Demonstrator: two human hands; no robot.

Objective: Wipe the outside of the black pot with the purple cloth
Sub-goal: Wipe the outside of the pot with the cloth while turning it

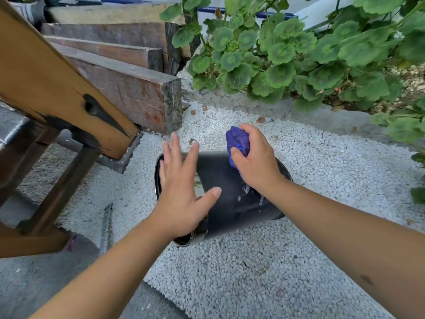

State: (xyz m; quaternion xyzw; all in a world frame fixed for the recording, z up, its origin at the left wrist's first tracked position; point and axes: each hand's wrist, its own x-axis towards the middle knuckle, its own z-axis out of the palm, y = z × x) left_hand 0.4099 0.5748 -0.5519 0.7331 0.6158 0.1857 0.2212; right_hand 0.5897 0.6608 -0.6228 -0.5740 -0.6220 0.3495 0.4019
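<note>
White gravel covers most of the ground, with a strip of grey pavement along its left edge. A broad-leaved green plant fills the upper right, and weathered wooden beams are stacked at the upper left, crossed by a lighter wooden plank that slopes down towards the middle. The black pot lies on its side on the gravel in the centre, its open mouth turned to the left and its side wall marked with a few pale smears. The left hand has its fingers straight and spread, laid over the pot's open end. The right hand is curled around the bunched purple cloth, gripping it against the upper side of the pot near its far end.
</note>
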